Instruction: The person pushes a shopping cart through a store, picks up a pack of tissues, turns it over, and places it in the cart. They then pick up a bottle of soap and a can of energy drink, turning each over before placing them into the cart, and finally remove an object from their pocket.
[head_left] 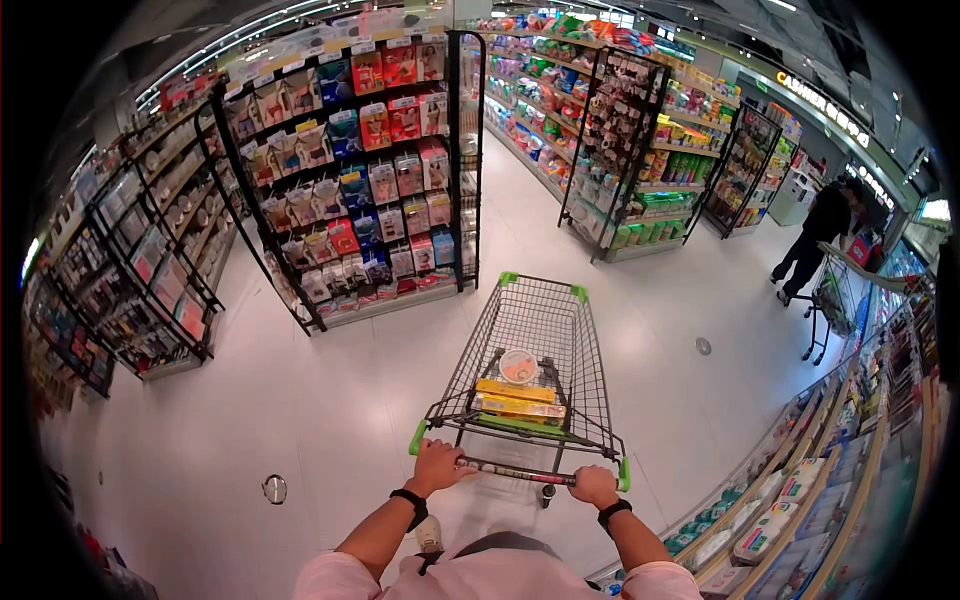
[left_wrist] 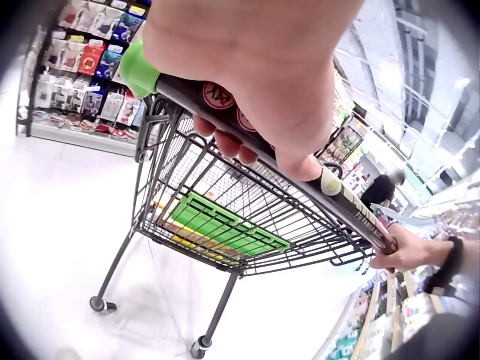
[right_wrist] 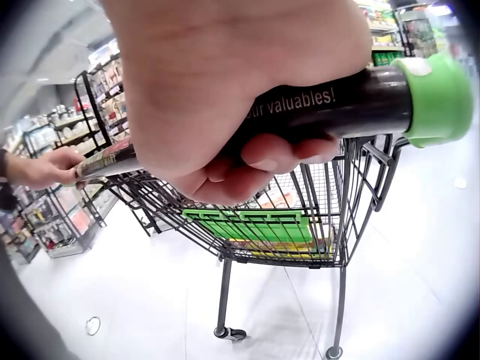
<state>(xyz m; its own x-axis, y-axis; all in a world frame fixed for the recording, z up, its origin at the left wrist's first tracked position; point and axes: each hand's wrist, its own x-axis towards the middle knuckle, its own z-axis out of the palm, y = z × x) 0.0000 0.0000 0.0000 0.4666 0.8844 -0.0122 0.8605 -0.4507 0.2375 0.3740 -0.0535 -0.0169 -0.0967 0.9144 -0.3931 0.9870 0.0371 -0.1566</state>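
Left hand (head_left: 437, 467) curls round the handle bar (head_left: 519, 472) just inboard of the left end cap (head_left: 418, 437), thumb laid along the bar; right hand (head_left: 596, 487) wraps the same bar just inboard of the right end cap (head_left: 624, 474). Bare bar between the two grips. The cart (head_left: 588, 375) sits directly ahead of the fingers; its long axis runs away from them, roughly square to the bar. Hands straddle that axis, so leverage reads about even, neither clearly nearer. Inside it, ahead of and below the fingers: yellow packs (head_left: 518, 407) lie crosswise at the near end, round tub (head_left: 519, 366) just beyond. Packs look slightly nearer the left fingers. Shelf display (head_left: 370, 180) stands ahead-left of both hands
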